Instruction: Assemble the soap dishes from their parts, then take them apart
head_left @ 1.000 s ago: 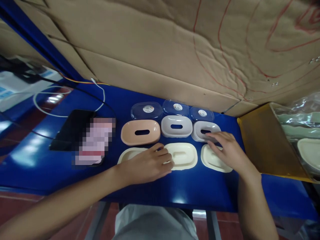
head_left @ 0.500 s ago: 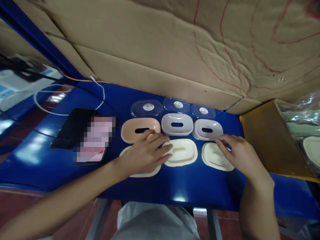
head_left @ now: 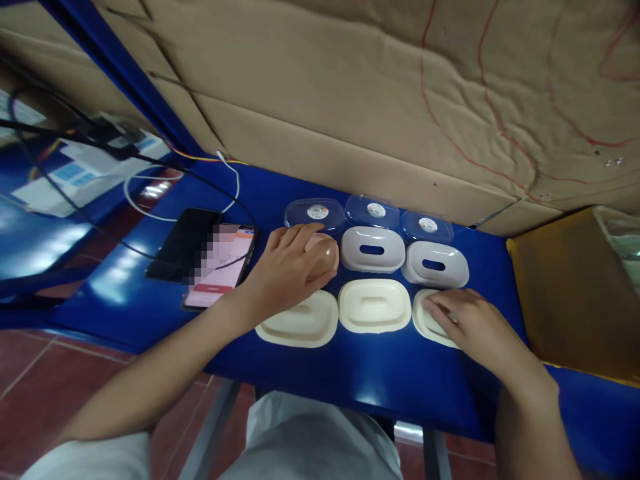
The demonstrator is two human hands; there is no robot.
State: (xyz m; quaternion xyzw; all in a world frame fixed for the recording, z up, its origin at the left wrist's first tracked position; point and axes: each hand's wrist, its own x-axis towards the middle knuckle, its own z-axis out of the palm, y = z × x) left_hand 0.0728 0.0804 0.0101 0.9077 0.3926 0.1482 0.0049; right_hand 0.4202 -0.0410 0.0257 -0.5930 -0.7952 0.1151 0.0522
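Note:
My left hand [head_left: 293,268] lies over the peach slotted soap-dish insert [head_left: 327,253], fingers curled round its far edge. Only the insert's right end shows. My right hand [head_left: 470,327] rests flat, fingers stretched out, on the right cream tray [head_left: 424,319] and covers most of it. Two more cream trays [head_left: 300,323] [head_left: 375,305] lie in the front row. Behind them sit two pale grey slotted inserts [head_left: 373,249] [head_left: 435,264]. Three clear lids with round stickers [head_left: 314,213] [head_left: 373,210] [head_left: 427,227] line the back.
Everything sits on a blue table [head_left: 350,380] against a cardboard wall [head_left: 350,100]. A phone [head_left: 220,270] and a black flat item [head_left: 183,243] lie to the left, with cables [head_left: 150,200] behind. A yellow box [head_left: 565,293] stands at the right.
My left hand moved from the left cream tray up onto the peach insert. My right hand drew back from the right grey insert onto the right cream tray. The camera shifted left.

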